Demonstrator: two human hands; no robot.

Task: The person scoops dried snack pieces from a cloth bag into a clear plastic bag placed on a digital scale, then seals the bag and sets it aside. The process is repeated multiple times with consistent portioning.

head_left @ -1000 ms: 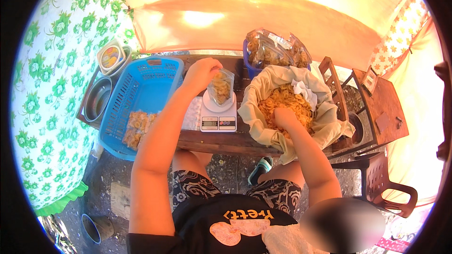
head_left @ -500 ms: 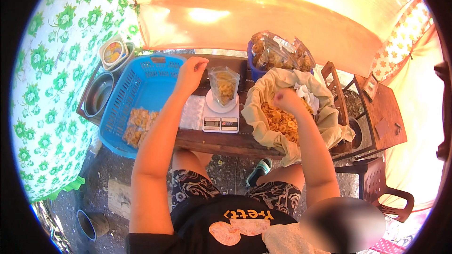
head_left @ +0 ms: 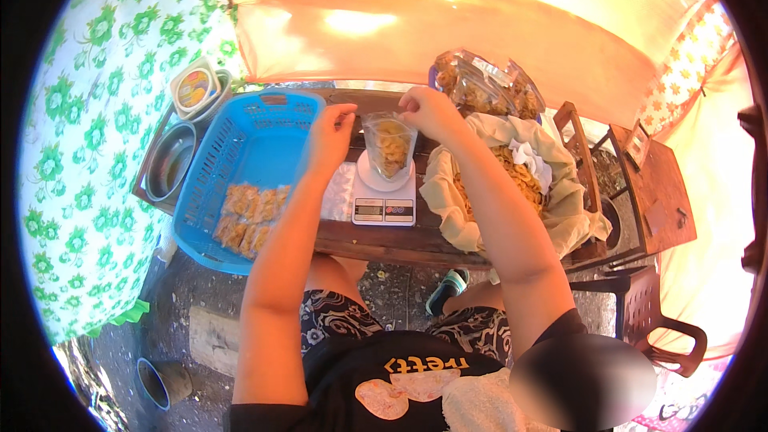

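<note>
A clear plastic bag [head_left: 391, 148], part filled with yellow-brown chips, stands upright on a white kitchen scale [head_left: 385, 202]. Over the bag's mouth is my right hand [head_left: 432, 114], its fingers closed together at the right side of the rim; what they hold is too small to make out. To the left of the bag, my left hand [head_left: 330, 138] hangs with fingertips drawn together, a little apart from the rim. Whatever is between them, if anything, cannot be seen. Loose chips [head_left: 518, 180] fill a cloth-lined container [head_left: 442, 220] at the right, partly hidden by my right forearm.
A blue basket [head_left: 204, 250] at the left holds packed bags of chips [head_left: 250, 212]. Flat clear plastic [head_left: 339, 194] lies beside the scale. Filled bags [head_left: 488, 88] stand in a tub behind the cloth. A metal pot [head_left: 170, 162] sits far left, a plastic chair [head_left: 640, 316] at right.
My right hand has moved left from the chips in the cloth to the mouth of the bag. My left hand stays near the bag's left side. The whole view has shifted slightly.
</note>
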